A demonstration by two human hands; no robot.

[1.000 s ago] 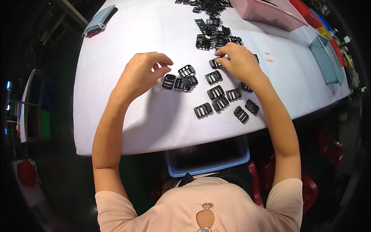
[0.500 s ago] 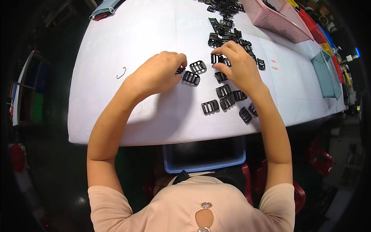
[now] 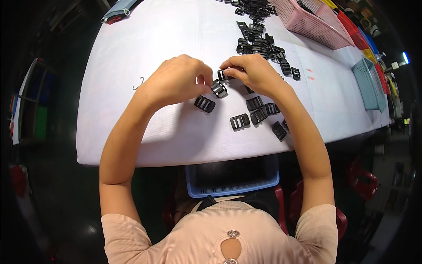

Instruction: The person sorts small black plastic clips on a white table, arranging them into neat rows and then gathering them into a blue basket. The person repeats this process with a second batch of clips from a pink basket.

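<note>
— What are we finding beyond our right hand?
— We're seeing buckles lying on the table, a basket standing to their right.
— And nearer us?
— We're seeing a tub extending out from beneath the table's near edge.

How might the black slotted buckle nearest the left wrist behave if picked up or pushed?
The black slotted buckle is probably stiff: its crossbars look straight. Its open slots suggest little weight for its size. Lying low on the white tabletop, it would likely slide, not roll.
</note>
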